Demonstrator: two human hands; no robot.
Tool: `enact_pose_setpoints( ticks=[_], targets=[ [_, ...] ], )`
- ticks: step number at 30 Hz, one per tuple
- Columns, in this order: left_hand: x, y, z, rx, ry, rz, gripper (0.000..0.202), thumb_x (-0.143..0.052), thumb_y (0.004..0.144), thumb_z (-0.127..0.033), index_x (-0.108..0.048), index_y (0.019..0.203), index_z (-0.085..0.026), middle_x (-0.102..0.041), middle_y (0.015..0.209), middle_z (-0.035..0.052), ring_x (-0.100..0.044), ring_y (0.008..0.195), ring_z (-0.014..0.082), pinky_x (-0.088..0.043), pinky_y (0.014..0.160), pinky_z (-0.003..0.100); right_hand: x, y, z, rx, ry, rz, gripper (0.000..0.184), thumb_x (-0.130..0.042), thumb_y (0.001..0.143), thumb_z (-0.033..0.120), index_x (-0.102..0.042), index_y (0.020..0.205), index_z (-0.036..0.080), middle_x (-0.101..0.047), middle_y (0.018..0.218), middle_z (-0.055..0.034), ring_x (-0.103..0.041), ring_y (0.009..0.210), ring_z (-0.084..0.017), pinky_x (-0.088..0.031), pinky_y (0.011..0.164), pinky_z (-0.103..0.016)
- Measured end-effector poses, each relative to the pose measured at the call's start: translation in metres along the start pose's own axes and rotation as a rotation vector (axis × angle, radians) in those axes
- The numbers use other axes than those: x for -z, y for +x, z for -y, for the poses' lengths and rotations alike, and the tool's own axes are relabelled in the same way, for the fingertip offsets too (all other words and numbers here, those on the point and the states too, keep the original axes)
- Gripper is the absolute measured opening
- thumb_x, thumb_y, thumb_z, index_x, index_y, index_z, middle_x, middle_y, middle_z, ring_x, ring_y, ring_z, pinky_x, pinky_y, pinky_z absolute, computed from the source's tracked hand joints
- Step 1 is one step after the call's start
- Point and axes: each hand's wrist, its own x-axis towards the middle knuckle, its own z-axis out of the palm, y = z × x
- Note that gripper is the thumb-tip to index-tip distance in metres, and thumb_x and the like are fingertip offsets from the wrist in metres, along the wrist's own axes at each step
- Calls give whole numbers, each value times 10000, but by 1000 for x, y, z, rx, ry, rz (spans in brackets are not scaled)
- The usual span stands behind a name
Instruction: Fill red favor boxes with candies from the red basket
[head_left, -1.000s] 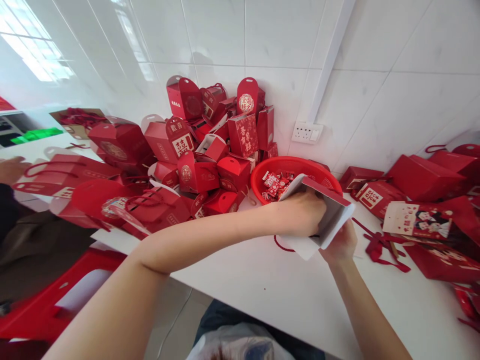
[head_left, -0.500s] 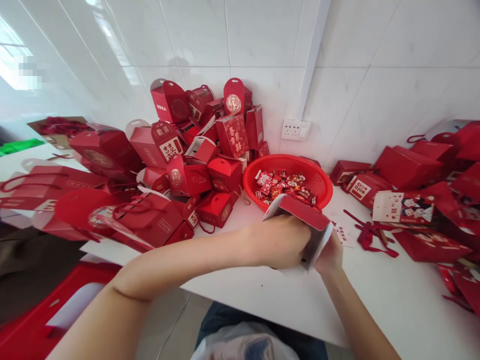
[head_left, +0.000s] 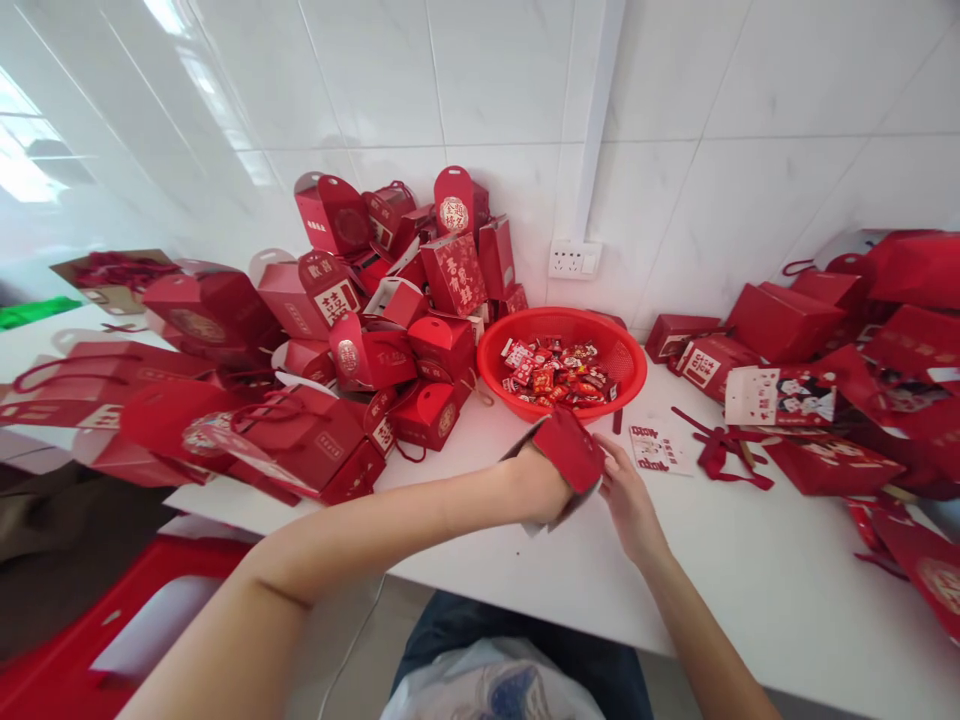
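Observation:
Over the front of the table I have a small red gift box (head_left: 574, 445), tilted, with a grey-white inner side. My left hand (head_left: 536, 490) reaches into it from the left, up to the wrist, so its fingers are hidden. From the right, my right hand (head_left: 626, 495) grips the box's edge with its fingertips; part of the grip is hidden. Just behind the box stands a red plastic basket (head_left: 634, 375) holding many wrapped candies (head_left: 559, 372). A white printed card (head_left: 661, 450) lies right of my right hand.
Red gift boxes (head_left: 375, 355) are heaped on the left. More red boxes (head_left: 780, 320) stand at the right, beside a dark red ribbon (head_left: 720, 455). A socket (head_left: 574, 260) sits on the tiled wall. The white table's (head_left: 517, 590) front edge runs before my lap.
The box has shifted left and turned, with my left hand deeper inside. My right hand has come out from behind it to its right edge. The view has shifted slightly.

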Motion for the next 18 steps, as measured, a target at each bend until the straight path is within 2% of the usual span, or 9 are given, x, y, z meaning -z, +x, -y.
enact_pose_setpoints(
  ticks=[2,4,7,9,11,14,16,18],
  targets=[
    [0,-3,-4,-67,11,58,365,-771,646,-33,-715,991,-140,-717,1198,152,-642,1139,332,-458,1029,414,7,-6,4,62,-66,-26,616,-721,770,646,-615,1254,280,-675,1350,-98,-610,1257,-307,-466,1048,-473],
    [5,-2,-11,-126,67,161,420,-784,605,-15,-719,1005,-126,-698,1232,178,-640,1149,360,-483,1008,440,10,-14,11,132,-145,6,624,-708,795,631,-581,1300,286,-654,1376,-110,-561,1326,-311,-427,1098,-494],
    [13,5,-25,-70,102,408,319,-803,557,-6,-733,835,-147,-758,1006,140,-700,983,342,-544,881,415,7,-29,22,240,-340,74,765,-787,750,570,-497,1402,296,-543,1504,-118,-462,1424,-322,-356,1166,-524],
    [16,10,-31,8,108,571,172,-766,631,-41,-725,758,-149,-757,852,121,-719,847,312,-558,757,378,3,-39,27,258,-477,101,884,-834,709,537,-442,1460,284,-464,1567,-127,-411,1457,-339,-316,1192,-547],
    [15,11,-33,41,86,621,77,-694,728,-75,-727,766,-133,-753,827,128,-720,777,296,-543,658,350,-1,-45,30,212,-549,133,888,-817,723,546,-436,1469,252,-476,1549,-150,-470,1409,-355,-348,1171,-564],
    [11,4,-26,-30,44,508,139,-648,753,-50,-736,826,-129,-758,868,116,-722,781,273,-539,658,328,-1,-48,30,146,-580,151,769,-755,777,568,-493,1414,227,-566,1453,-167,-627,1225,-345,-478,1060,-548],
    [7,-9,-16,-90,59,335,196,-621,770,-27,-744,875,-138,-754,898,113,-720,855,266,-552,745,328,2,-49,28,162,-608,132,684,-738,802,538,-531,1375,227,-603,1406,-163,-683,1113,-320,-534,990,-517],
    [0,-27,-6,-96,71,116,217,-575,835,-51,-747,930,-143,-743,962,127,-706,950,268,-554,841,349,5,-50,25,209,-636,110,619,-722,830,487,-549,1367,231,-626,1372,-156,-714,1004,-286,-566,940,-491]
  ],
)
